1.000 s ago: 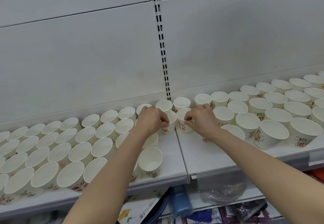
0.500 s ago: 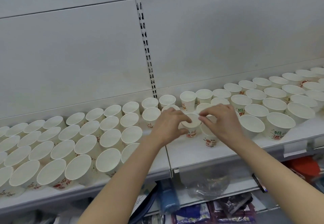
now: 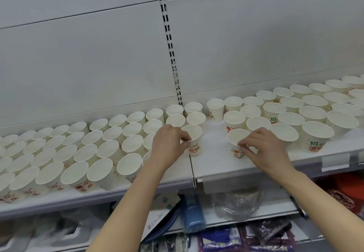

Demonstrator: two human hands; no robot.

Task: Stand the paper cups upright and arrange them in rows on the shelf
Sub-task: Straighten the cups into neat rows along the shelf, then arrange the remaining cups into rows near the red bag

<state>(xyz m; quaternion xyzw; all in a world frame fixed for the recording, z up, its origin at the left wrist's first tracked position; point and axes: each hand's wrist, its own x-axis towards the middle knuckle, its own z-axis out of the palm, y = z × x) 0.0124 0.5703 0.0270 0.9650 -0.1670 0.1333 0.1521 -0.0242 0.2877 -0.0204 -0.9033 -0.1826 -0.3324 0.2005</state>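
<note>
The shelf (image 3: 214, 165) runs the full width of my view and carries upright paper cups almost end to end. The left block of cups (image 3: 65, 153) stands in about five rows, packed rim to rim; I judge it essentially finished. The right block of cups (image 3: 307, 111) is also upright, in about four rows; its far end runs out of frame, so I cannot vouch for it. Between the blocks, by the shelf seam, a bare patch remains: this is what is left. My left hand (image 3: 169, 146) pinches the rim of a cup (image 3: 192, 139) standing at the left block's edge, fingers curled. My right hand (image 3: 264, 150) pinches another cup (image 3: 237, 143) the same way, just beside the right block. Both cups are upright.
</note>
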